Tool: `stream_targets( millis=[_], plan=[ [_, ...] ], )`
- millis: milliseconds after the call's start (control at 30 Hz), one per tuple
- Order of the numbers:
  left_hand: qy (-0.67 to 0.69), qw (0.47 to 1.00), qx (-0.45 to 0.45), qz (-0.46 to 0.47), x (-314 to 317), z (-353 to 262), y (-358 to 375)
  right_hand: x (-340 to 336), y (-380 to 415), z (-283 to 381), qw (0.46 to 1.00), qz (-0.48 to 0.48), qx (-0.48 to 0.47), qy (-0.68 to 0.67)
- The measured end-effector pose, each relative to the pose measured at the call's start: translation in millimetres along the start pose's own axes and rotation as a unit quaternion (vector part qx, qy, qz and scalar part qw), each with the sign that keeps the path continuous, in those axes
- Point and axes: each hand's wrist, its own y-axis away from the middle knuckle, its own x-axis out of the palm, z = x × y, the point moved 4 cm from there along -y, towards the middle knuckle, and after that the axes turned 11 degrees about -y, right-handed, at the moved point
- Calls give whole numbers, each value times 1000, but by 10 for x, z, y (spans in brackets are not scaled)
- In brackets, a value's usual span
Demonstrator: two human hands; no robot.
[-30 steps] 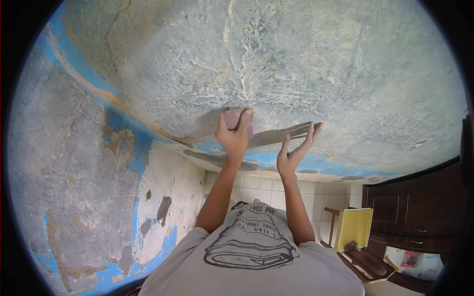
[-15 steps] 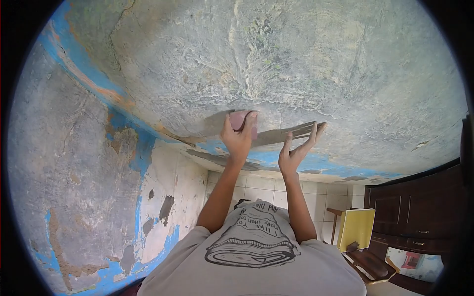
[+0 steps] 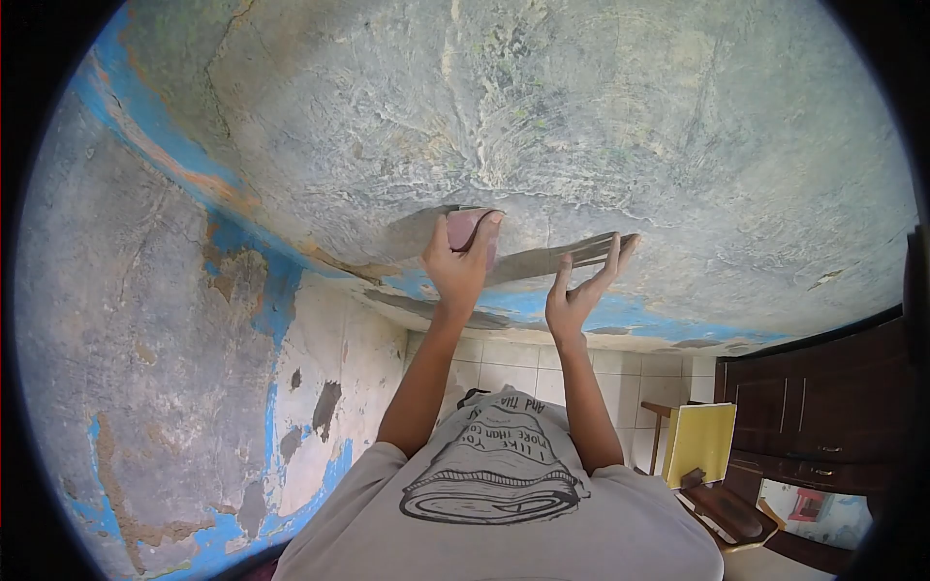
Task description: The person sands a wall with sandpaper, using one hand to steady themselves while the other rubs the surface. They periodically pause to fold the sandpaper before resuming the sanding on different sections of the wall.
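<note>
One pink block [image 3: 463,229] in left hand [image 3: 457,271]; right fingers [image 3: 613,255] against wall [image 3: 591,107]

Compared with the latest earlier picture, the left hand [image 3: 453,271] and the pink block [image 3: 467,230] it holds sit slightly farther left and higher in view, reversing their small rightward shift between the two earlier pictures. The shadow [image 3: 415,230] beside the block follows leftward. The right hand [image 3: 578,298] shows its fingertips a little higher, and the yellow panel [image 3: 700,443] also appears slightly higher.
</note>
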Motion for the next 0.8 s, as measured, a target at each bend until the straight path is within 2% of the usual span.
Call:
stream_targets(
  millis=[167,300,467,567,800],
  plan=[
    [18,999,-24,-11,6,38,52,-7,10,-20,1000,4,3,-2],
    [-23,999,-11,22,-58,-157,-120,-20,38,-15,1000,4,3,2],
    [-12,1000,6,9,0,55,28,-6,18,-29,1000,0,1,-8],
    [-35,998,-3,50,-65,-44,-72,-42,34,-18,1000,8,2,-2],
    [-1,1000,-1,-3,30,66,50,-28,22,-20,1000,6,-4,-5]
  ],
)
